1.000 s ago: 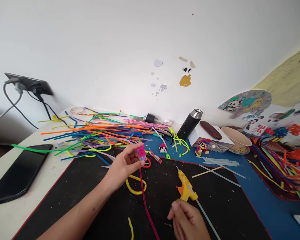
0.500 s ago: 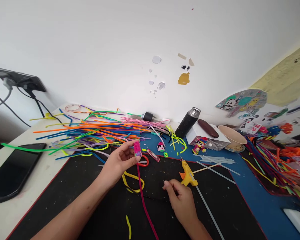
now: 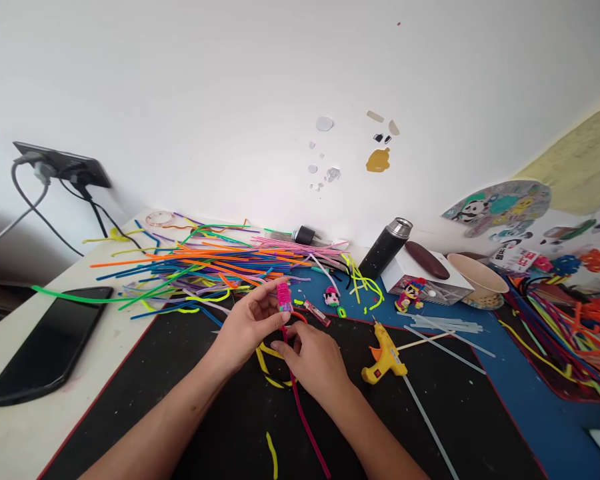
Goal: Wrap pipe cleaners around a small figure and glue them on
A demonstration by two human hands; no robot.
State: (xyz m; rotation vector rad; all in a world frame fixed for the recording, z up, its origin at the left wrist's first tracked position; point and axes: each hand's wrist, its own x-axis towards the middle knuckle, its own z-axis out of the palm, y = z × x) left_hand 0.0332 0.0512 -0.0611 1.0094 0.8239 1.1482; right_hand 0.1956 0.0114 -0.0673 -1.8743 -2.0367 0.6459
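My left hand [image 3: 250, 323] pinches a small coil of magenta pipe cleaner [image 3: 283, 293], with a bluish-green patch at its lower end, between thumb and fingers. From that coil a long magenta pipe cleaner tail [image 3: 306, 427] hangs down toward me. My right hand [image 3: 320, 357] is closed around the upper part of this tail, just below the coil; its fingertips are partly hidden. Behind the hands shows a red-orange loop [image 3: 300, 317], mostly covered. A bent yellow pipe cleaner [image 3: 263, 367] lies on the black mat beneath them.
To the right lies a yellow glue gun [image 3: 386, 357] with a glue stick trailing from it. Pipe cleaners [image 3: 205, 260] are heaped at the back left. A black flask [image 3: 386, 250], a white box [image 3: 400, 277] and a bowl [image 3: 480, 280] stand behind. A phone [image 3: 47, 347] lies left.
My right hand has moved left from beside the glue gun to the magenta tail and closed on it. My left hand keeps hold of the coil. The view has shifted slightly.
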